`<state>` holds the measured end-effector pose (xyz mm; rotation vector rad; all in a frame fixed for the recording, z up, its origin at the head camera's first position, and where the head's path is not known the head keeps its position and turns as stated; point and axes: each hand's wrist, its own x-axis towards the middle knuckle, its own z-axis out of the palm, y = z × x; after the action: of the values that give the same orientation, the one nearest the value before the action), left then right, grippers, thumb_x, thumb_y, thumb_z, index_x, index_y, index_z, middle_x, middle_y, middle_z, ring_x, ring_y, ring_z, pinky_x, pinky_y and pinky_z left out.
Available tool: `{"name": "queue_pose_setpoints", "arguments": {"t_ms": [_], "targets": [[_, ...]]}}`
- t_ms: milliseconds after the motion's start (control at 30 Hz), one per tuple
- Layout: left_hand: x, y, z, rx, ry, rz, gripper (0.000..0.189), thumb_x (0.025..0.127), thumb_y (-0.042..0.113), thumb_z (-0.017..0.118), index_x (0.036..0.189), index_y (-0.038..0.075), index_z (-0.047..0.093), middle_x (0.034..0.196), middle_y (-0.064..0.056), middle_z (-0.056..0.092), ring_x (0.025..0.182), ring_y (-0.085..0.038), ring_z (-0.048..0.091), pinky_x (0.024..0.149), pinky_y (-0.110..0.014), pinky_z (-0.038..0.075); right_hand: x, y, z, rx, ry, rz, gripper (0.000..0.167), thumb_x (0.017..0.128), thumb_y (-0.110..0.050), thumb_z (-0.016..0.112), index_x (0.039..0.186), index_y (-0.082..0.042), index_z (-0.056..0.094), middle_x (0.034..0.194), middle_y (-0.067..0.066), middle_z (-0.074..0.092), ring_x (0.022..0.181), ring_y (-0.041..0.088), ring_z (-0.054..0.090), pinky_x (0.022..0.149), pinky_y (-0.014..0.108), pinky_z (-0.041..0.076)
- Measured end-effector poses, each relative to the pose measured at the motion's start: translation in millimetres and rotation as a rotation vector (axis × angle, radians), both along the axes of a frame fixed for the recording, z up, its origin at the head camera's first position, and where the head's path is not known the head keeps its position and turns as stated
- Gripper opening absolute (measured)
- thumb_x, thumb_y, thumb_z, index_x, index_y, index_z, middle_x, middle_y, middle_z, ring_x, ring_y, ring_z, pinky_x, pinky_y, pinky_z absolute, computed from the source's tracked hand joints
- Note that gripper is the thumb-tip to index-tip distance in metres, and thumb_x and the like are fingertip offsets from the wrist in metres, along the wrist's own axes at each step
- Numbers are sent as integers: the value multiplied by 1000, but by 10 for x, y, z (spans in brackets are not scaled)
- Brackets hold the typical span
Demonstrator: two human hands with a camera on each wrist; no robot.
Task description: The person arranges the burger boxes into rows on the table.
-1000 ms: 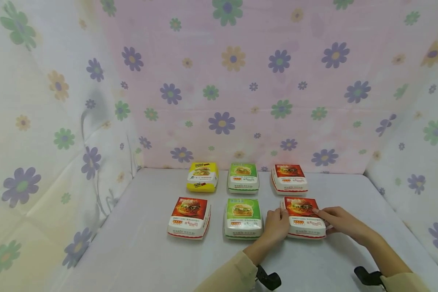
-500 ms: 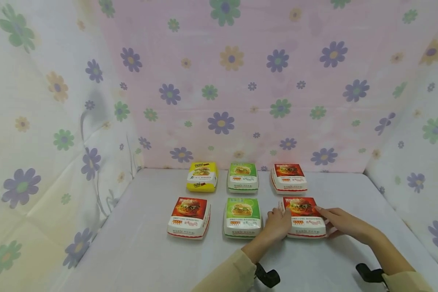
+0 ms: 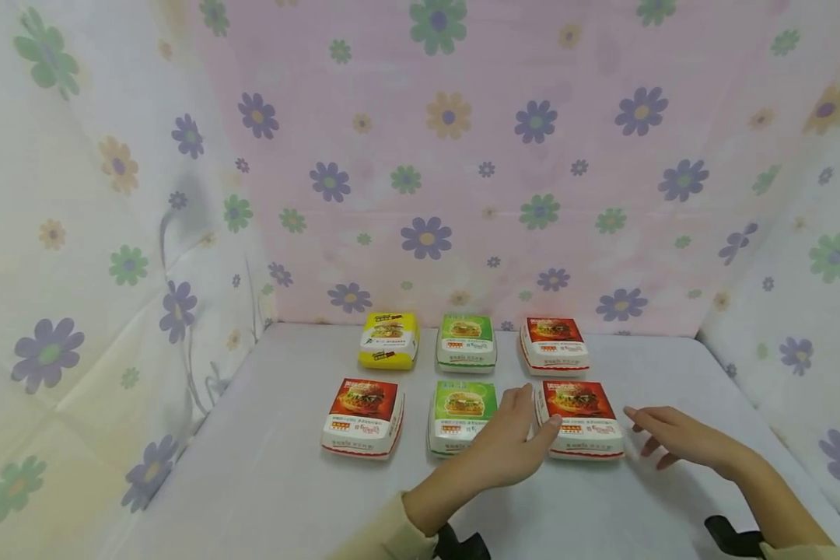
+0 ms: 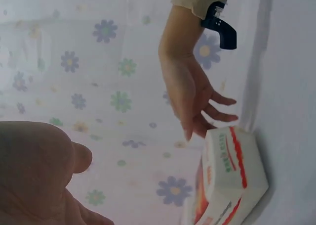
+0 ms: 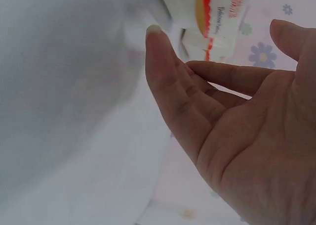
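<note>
A red-topped burger box (image 3: 579, 420) sits at the front right of the table, between my two hands. My left hand (image 3: 507, 443) is raised at its left side, fingers extended, and overlaps the front green burger box (image 3: 465, 400) in the head view. To the right of the red box, my right hand (image 3: 686, 439) is apart from it, fingers loosely bent and holding nothing. The right wrist view shows the right palm (image 5: 266, 136) bare, with a white box corner (image 5: 222, 12) beyond the fingertips. In the left wrist view the red box (image 4: 229, 170) lies below the right hand (image 4: 192, 94).
Another red burger box (image 3: 362, 416) stands front left. Along the back row are a yellow burger box (image 3: 388, 341), a green one (image 3: 466, 342) and a red one (image 3: 554, 346). Flowered cloth (image 3: 490, 187) walls in the white table (image 3: 273, 482) behind and at both sides.
Both hands have let go of the front right red box. The left hand has lifted and turned, and the right hand has drawn back to the right. The box stays where it was.
</note>
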<state>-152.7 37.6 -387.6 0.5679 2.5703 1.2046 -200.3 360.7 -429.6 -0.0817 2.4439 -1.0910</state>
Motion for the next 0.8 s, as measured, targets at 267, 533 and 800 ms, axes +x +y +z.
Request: {"name": "queue_pose_setpoints", "arguments": {"t_ms": [267, 533, 800], "targets": [[20, -676, 233, -70, 310, -5, 69, 106, 54, 47, 163, 23, 24, 165, -5, 28, 149, -25, 34, 114, -52, 39, 83, 109, 318, 182, 415, 112, 55, 110, -32, 49, 139, 15, 48, 121, 23, 66, 96, 24, 65, 70, 32, 56], [-288, -1387, 268, -148, 734, 144, 64, 101, 37, 65, 154, 11, 42, 153, -11, 45, 139, -31, 46, 112, -52, 42, 17, 108, 541, 200, 793, 42, 46, 107, -20, 55, 141, 10, 48, 131, 28, 57, 113, 45, 56, 85, 54, 54], [-693, -2168, 303, -217, 890, 349, 73, 94, 40, 72, 151, 6, 43, 154, -19, 42, 140, -42, 41, 111, -64, 36, -168, 92, 632, 312, 1022, -1, 62, 109, -25, 49, 158, 6, 26, 157, 33, 28, 136, 61, 31, 110, 75, 22]]}}
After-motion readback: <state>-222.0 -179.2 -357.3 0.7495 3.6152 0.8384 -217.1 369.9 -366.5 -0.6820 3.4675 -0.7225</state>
